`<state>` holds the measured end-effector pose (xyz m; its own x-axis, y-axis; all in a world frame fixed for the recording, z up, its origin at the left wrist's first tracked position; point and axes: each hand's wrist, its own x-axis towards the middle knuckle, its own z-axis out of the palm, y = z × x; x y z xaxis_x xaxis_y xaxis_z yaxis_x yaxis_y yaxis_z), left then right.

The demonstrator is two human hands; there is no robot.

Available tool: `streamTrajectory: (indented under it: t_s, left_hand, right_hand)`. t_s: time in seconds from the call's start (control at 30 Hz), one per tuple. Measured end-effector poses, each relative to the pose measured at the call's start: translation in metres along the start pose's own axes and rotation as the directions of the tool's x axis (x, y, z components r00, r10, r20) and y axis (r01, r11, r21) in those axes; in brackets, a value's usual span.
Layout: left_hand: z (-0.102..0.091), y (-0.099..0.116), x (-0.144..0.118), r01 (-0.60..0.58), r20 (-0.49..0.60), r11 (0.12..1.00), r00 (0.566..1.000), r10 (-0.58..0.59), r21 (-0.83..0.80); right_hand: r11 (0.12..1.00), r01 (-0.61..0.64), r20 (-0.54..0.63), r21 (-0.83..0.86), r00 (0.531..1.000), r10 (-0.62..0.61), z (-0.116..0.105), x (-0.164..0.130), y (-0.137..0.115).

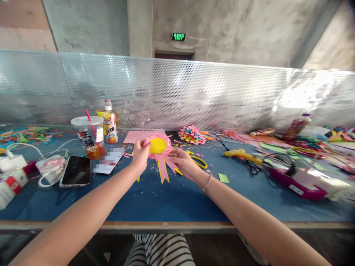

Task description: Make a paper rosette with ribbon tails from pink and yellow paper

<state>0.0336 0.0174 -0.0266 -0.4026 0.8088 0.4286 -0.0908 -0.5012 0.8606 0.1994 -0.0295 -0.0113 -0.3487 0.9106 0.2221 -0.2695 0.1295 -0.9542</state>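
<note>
Left hand (140, 155) pinches pink paper rosette (159, 146) at its left rim; right hand (181, 160) grips its ribbon tails (165, 169) below. Yellow scissors (200, 161) lie just right.

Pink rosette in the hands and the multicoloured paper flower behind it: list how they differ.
The pink rosette is held up off the table by the left hand and right hand; the multicoloured paper flower lies untouched on the blue table. The rosette is pink with a plain yellow centre and ribbon tails hanging below; the flower mixes many colours and has no tails. Both are round folded-paper crafts.
</note>
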Motion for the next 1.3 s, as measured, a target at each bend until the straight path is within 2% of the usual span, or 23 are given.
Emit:
streamTrajectory:
  t_s: [0.1,0.33,0.67,0.9,1.0,1.3]
  left_hand:
    - [-0.001,0.000,0.000,-0.030,0.025,1.000,0.999,0.030,0.007]
    - [-0.001,0.008,-0.004,-0.153,0.072,0.976,0.987,0.143,0.154]
    - [-0.003,0.017,-0.008,-0.261,0.176,0.943,0.958,0.227,0.206]
    - [-0.003,0.027,-0.012,-0.342,0.223,0.899,0.932,0.286,0.273]
    - [-0.003,0.030,-0.014,-0.332,0.226,0.905,0.934,0.276,0.265]
    - [-0.002,0.021,-0.012,-0.196,0.152,0.961,0.974,0.167,0.195]
  right_hand:
    - [1.000,0.012,0.009,-0.012,1.000,-0.012,-0.001,0.002,0.003]
    - [1.000,-0.007,-0.039,-0.024,0.999,0.007,0.000,0.002,0.004]
    - [0.997,-0.064,-0.001,-0.041,0.998,0.064,0.001,0.001,0.002]
    - [0.998,-0.067,-0.004,0.023,0.998,0.067,0.002,0.000,0.002]
    - [0.998,-0.067,0.013,0.022,0.998,0.066,0.003,0.000,0.001]
    - [0.997,-0.077,0.013,-0.014,0.997,0.077,0.003,0.001,0.003]
